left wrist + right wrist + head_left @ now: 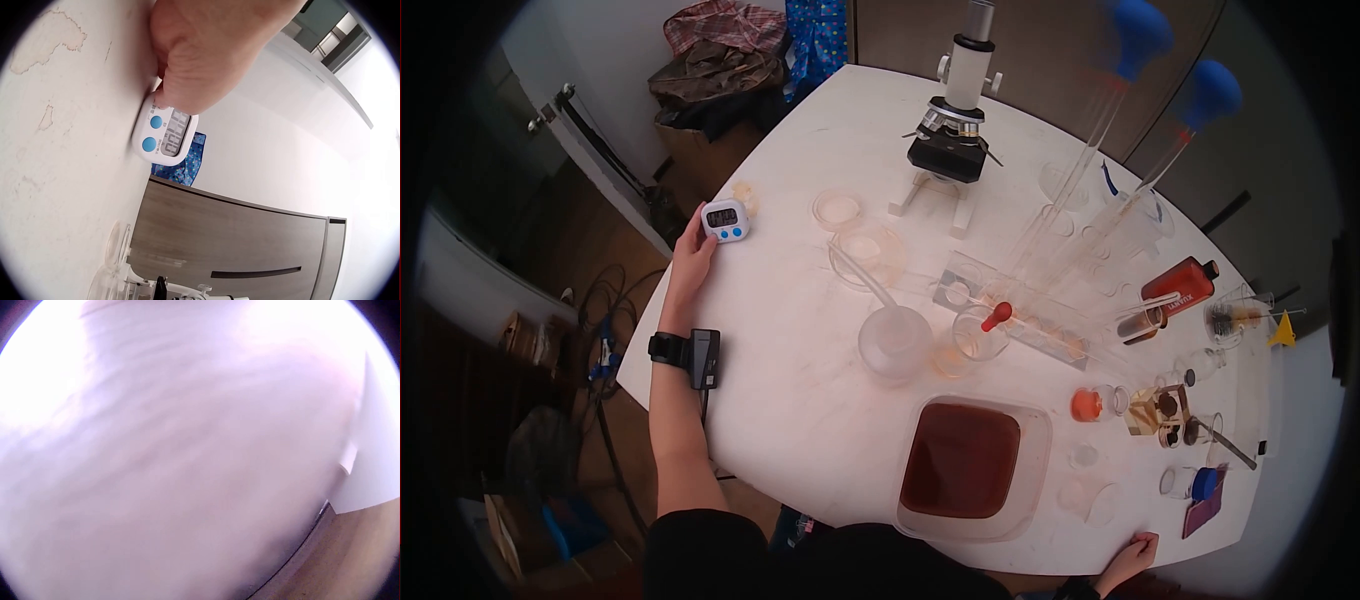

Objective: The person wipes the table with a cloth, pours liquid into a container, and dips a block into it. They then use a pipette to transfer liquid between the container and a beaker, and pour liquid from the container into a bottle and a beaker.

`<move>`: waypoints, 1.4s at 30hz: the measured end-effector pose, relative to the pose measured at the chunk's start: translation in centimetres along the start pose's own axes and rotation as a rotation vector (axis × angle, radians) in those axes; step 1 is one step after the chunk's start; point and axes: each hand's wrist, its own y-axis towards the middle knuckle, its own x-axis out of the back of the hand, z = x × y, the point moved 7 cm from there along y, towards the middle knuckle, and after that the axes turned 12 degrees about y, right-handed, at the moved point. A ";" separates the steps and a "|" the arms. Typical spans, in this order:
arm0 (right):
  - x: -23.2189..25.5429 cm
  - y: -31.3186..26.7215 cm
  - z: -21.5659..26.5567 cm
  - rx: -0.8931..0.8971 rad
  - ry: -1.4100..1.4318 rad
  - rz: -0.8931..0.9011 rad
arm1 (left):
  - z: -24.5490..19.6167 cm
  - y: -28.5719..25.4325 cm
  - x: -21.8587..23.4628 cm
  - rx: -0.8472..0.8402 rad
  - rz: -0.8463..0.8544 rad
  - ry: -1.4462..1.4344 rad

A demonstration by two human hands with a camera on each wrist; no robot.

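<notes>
In the head view, my left hand (690, 262) grips a white digital timer (726, 221) at the table's left edge. The left wrist view shows the timer (164, 134) tilted up on its edge, two blue buttons and a display on its face, with my left hand (203, 53) pinching one end. Its digits are too unclear to read. At the table's near right edge, my right hand (1135, 562) rests with its fingers loosely curled, nothing visible in them. A blurred pale surface fills most of the right wrist view.
A microscope (960, 120) stands at the back. Mid-table are a round flask (895, 345), a beaker and glass tubes with blue bulbs. A tub of dark red liquid (962, 460) sits at the front; a red bottle (1180, 287) and several small jars are on the right.
</notes>
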 end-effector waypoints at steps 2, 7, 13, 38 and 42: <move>0.2 0.1 -0.5 0.003 0.022 -0.004 | 0.1 0.0 -0.1 -0.020 -0.002 -0.007; 0.5 0.4 -1.6 0.037 0.048 0.027 | 1.1 0.3 -0.2 0.007 -0.005 -0.012; 0.2 0.4 -0.7 0.086 0.032 0.036 | -0.4 -0.3 2.6 -0.004 -0.252 -0.007; -0.4 0.1 -0.5 0.140 0.044 0.057 | -29.8 -19.5 8.6 -0.892 -0.876 -0.232; -0.9 -0.2 0.2 0.119 0.004 0.120 | -29.0 -19.9 7.5 -0.788 -0.873 -0.157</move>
